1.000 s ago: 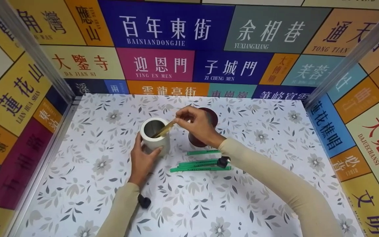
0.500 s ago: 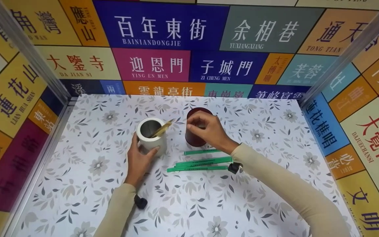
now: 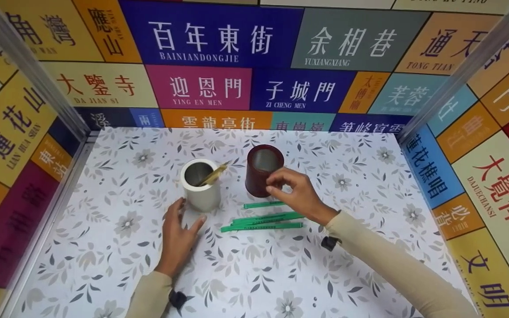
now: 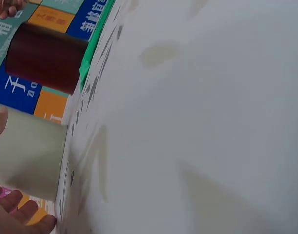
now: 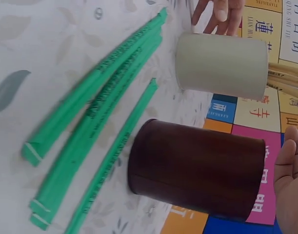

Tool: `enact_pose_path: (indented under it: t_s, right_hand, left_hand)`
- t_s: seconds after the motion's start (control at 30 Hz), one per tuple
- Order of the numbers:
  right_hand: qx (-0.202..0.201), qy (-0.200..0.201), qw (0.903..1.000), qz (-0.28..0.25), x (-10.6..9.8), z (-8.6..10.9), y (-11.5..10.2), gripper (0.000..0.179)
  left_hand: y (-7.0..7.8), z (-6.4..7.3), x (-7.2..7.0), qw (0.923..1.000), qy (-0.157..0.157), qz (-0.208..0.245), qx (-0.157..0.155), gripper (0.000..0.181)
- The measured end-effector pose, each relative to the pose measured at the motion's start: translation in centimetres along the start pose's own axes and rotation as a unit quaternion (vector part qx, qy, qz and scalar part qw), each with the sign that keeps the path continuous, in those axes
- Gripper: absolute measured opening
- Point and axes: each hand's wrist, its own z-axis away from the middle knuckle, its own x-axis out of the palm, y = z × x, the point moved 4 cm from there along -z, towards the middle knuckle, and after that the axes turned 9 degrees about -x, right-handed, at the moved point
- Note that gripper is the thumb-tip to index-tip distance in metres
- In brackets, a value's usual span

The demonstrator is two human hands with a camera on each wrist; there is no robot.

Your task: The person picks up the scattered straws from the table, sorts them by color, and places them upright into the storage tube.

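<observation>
A white cylindrical holder [image 3: 205, 198] stands upright on the table with several thin wooden sticks [image 3: 212, 175] leaning out of its right side. My left hand [image 3: 179, 238] is just in front of it, thumb and fingers spread apart; the left wrist view shows those fingers [image 4: 24, 212] beside the holder's wall. A dark red cylindrical holder [image 3: 259, 176] stands to the right, its top open. At its near right side is my right hand [image 3: 298, 192], fingers loosely bent and nothing visible between them. Slim green printed wrappers [image 3: 263, 221] lie in front of the dark red holder.
A white cloth with a grey leaf and flower print [image 3: 254, 274] covers the table. Panels of coloured blocks with lettering [image 3: 210, 35] rise at the back and both sides, with clear strips [image 3: 60, 101] at the corners.
My right hand has let go of the wooden sticks, which now lean in the white holder, and has moved right, past the dark red one. My left hand has released the white holder and drawn back.
</observation>
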Motion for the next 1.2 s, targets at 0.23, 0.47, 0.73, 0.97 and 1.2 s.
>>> enact_pose_path:
  t_s: [0.23,0.47,0.73,0.97,1.2]
  right_hand:
    - [0.029,0.017,0.9994,-0.003,-0.8,3.2,1.2,0.015]
    - [0.091,0.026,0.9952,0.022,-0.8,6.0,2.3,0.014]
    - [0.102,0.003,0.9925,0.067,0.0,8.3,3.1,0.019]
    - [0.079,-0.059,0.9926,0.071,1.0,9.8,3.6,0.02]
    - [0.01,-0.124,0.9818,0.144,1.7,11.0,3.4,0.017]
  left_hand:
    - [1.2,2.1,0.3,0.9982,-0.017,-0.013,0.055,0.063]
    - [2.8,2.0,3.1,0.9876,-0.124,0.029,0.092,0.074]
    - [4.1,0.7,6.7,0.9794,-0.167,0.015,0.112,0.077]
    - [5.0,-1.4,9.2,0.9781,-0.178,0.004,0.108,0.077]
    - [6.0,-3.3,11.4,0.978,-0.187,0.007,0.091,0.08]
